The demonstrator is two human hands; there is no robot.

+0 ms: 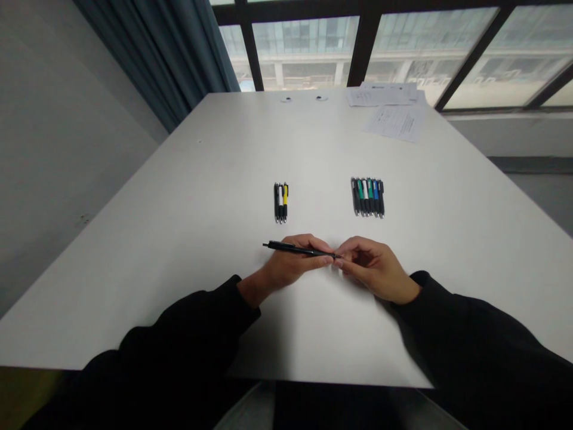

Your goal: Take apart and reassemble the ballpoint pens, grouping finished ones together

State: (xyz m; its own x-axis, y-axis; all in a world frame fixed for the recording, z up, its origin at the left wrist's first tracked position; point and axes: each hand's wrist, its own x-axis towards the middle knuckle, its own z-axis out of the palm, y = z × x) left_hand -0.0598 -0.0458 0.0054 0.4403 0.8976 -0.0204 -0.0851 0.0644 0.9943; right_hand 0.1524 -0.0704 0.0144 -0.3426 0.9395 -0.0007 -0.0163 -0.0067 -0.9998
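A black pen [293,248] lies almost level in the grip of my left hand [290,263], its clip end pointing left and its tip pointing right. My right hand [373,266] pinches at the tip end with thumb and forefinger, where the two hands meet. Whether a small part sits between those fingertips is too small to make out. Beyond my left hand lies a small group of three pens [280,203], one black, one white and one yellow. Past my right hand is a row of several pens [367,197] in black, green, white and blue, side by side.
The white table [201,197] stretches to a window [308,54] at the far side. Several printed papers [394,113] lie at its back right, and two round cable holes [286,100] are near the back edge. A blue curtain [165,54] hangs at the back left.
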